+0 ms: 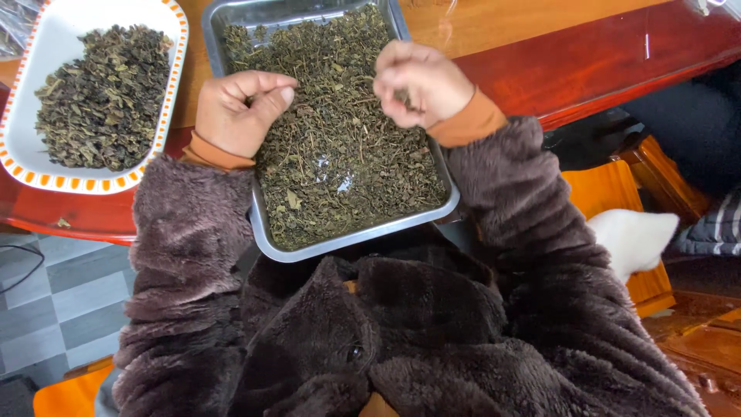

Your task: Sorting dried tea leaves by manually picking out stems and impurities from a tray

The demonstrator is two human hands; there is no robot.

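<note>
A metal tray [351, 235] full of dried dark green tea leaves [340, 154] rests at the edge of a red wooden table [587, 66], partly over my lap. My left hand [235, 112] hovers over the tray's left side, fingers curled, thumb and forefinger pinched on a small bit of leaf. Over the tray's right side, my right hand [421, 81] has its fingers closed on a few leaves. Both arms wear fuzzy brown sleeves with orange cuffs.
A white oval dish [166, 108] with an orange patterned rim holds another heap of dried leaves at the left. An orange wooden chair [614, 189] and a white furry thing [633, 235] are at the right. Grey tiled floor [54, 301] lies lower left.
</note>
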